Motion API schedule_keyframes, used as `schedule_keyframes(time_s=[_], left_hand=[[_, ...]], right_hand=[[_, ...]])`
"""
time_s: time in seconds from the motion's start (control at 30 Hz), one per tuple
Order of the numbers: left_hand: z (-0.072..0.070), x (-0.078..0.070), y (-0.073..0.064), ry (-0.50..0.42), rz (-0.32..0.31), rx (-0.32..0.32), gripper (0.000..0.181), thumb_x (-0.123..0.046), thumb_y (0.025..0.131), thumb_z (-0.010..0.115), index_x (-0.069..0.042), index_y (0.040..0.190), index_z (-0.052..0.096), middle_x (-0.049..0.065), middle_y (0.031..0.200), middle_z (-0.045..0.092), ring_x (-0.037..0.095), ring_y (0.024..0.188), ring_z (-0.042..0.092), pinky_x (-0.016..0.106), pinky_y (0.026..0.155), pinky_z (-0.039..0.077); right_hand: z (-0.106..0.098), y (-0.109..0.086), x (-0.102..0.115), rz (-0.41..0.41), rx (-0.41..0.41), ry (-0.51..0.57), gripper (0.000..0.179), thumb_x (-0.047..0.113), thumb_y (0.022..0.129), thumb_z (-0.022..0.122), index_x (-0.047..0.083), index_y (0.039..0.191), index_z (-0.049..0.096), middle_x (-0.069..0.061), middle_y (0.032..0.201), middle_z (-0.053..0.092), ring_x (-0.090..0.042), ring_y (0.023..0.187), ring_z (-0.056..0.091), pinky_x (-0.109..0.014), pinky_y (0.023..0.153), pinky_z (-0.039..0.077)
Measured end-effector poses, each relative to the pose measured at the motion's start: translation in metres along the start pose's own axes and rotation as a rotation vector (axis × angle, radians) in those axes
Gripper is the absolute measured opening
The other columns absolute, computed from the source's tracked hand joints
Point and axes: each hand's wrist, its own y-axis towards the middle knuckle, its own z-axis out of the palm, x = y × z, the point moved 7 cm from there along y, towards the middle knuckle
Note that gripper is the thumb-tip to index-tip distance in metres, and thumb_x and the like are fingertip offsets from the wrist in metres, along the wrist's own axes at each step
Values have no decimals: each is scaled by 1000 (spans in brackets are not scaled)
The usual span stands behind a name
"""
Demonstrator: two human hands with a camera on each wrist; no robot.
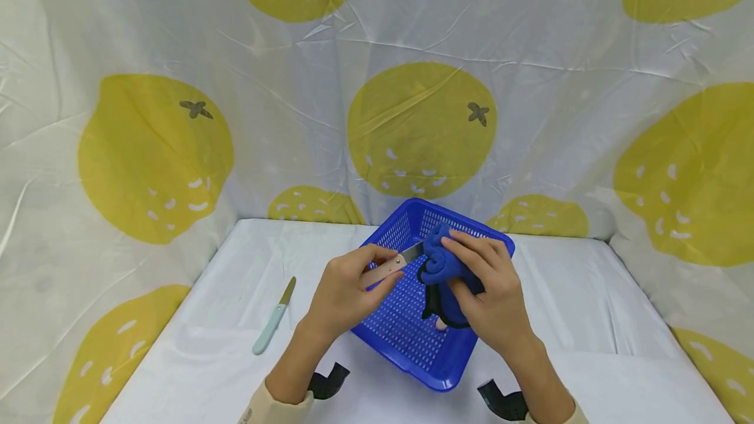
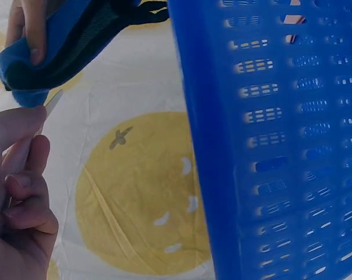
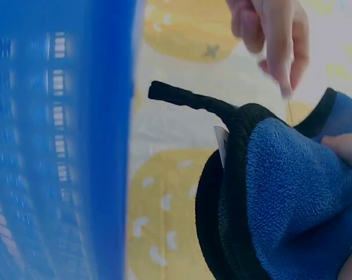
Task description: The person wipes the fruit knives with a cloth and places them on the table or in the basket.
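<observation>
My left hand (image 1: 338, 293) pinches the pale pink handle of a knife (image 1: 383, 271), its blade pointing up and right. The blade tip meets a folded blue towel (image 1: 446, 264) with black edging, and part of the blade is hidden by it in the head view. My right hand (image 1: 495, 296) grips that towel, whose black loop hangs down, with a white tag visible in the right wrist view. Both hands are above a blue plastic basket (image 1: 440, 379). A small pink piece (image 1: 440, 324) shows inside the basket, mostly covered by the towel.
A second knife (image 1: 269, 329) with a mint handle lies on the white tabletop (image 1: 206, 352) left of the basket. Behind the table hangs a white curtain (image 1: 294, 116) printed with yellow lemons. Black straps (image 1: 330, 383) show at both wrists.
</observation>
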Motion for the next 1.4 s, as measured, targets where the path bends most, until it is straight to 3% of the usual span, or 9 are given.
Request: schedule_keyframes(time_s=[0.17,0.3,0.5,1.0,1.4], left_hand=[[3,-4,0,-33,65,-6,26,-10,85,84,-6,108,71,6,104,79,15,90,77,27,76,63],[4,-4,-1,-22,78,-8,28,-6,83,85,-5,108,72,6,100,78,16,91,76,34,79,64],[5,-8,-1,4,104,-4,25,-4,84,83,-4,107,72,6,99,76,15,89,75,28,79,63],[0,-12,0,-11,123,4,24,-8,85,84,-4,105,71,7,102,78,15,88,77,18,74,60],[2,-10,0,-25,91,24,28,-10,84,86,-4,107,71,7,104,78,15,84,76,16,69,59]], right_hand=[[16,-1,16,-91,66,24,33,18,98,63,13,130,72,-8,134,70,-30,116,58,-22,109,42],[21,-3,21,-108,91,16,42,7,88,70,14,130,73,-5,131,71,-29,115,59,-26,109,41],[26,-6,19,-83,130,-50,52,4,81,77,17,131,72,-4,132,71,-28,114,60,-29,108,43],[20,-3,13,-71,50,-167,49,0,81,74,16,127,75,-8,130,71,-33,109,60,-43,92,51],[8,-2,-6,-8,26,-187,49,-1,82,76,17,128,74,-7,133,70,-35,113,59,-48,92,53]])
